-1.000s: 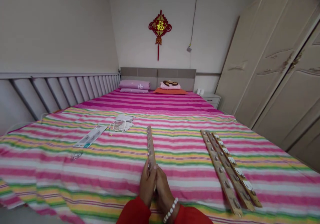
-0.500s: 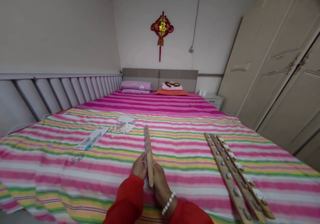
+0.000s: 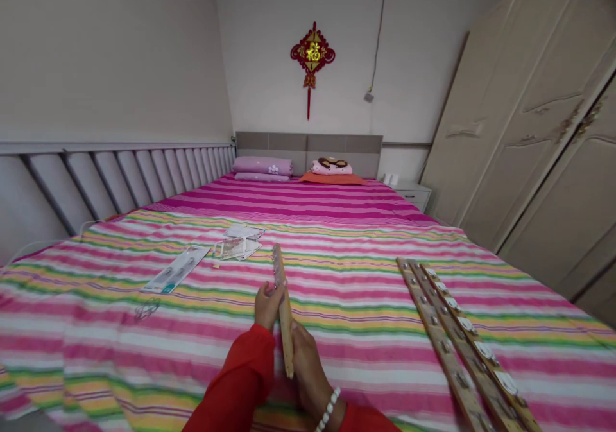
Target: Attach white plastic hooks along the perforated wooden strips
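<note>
A narrow wooden strip (image 3: 285,329) with small shiny metal fittings along its left face is held on edge, pointing away from me. My right hand (image 3: 307,360) is closed on its near part from the right. My left hand (image 3: 267,305), from the left, grips it farther along, near the fittings, with fingers bent over the top edge. What the left fingertips touch on the hidden side cannot be seen. To the right, three similar wooden strips (image 3: 437,319) lie side by side on the striped sheet, bearing metal fittings; the rightmost also carries white round pieces (image 3: 466,325).
On the left of the striped sheet (image 3: 144,348) lie a flat package (image 3: 177,269), a small tangle of thin loops (image 3: 147,308) and a pile of clear and white packets (image 3: 238,242). A wardrobe (image 3: 520,111) stands at right, a padded rail (image 3: 120,178) at left.
My left hand has slid forward along the strip, its fingers now over the top edge. The strip's near end has come slightly closer, and its far end has shifted a little left.
</note>
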`<control>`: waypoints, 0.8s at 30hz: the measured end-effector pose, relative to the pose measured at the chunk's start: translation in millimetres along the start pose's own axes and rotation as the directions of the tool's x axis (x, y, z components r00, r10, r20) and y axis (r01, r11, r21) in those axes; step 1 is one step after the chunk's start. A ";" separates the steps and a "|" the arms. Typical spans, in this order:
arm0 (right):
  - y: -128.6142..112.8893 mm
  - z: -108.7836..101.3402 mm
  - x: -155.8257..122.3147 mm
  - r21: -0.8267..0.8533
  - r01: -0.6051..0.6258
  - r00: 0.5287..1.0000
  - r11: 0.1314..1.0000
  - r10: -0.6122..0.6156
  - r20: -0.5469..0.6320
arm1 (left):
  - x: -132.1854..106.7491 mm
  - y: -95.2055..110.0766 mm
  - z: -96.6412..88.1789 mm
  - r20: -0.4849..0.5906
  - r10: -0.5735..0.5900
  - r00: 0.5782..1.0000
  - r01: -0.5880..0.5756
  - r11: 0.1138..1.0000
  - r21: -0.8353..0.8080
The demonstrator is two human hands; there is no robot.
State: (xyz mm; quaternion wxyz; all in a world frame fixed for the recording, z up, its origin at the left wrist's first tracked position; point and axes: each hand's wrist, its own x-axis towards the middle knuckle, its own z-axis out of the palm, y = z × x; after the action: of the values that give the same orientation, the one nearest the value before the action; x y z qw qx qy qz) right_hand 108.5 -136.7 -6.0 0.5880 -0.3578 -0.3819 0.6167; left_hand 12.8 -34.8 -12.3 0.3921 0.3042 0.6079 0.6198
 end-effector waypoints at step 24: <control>-5.6 -8.9 -10.3 -0.176 -0.026 0.999 0.984 0.029 0.017 | 65.3 16.2 -0.3 0.078 -0.028 0.997 0.033 0.997 -0.065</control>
State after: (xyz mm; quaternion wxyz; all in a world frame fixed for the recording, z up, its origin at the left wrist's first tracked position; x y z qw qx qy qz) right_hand 119.6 -146.5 -5.1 0.5420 -0.4075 -0.4355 0.5920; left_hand -22.5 21.7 -2.8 0.4344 0.3054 0.5762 0.6213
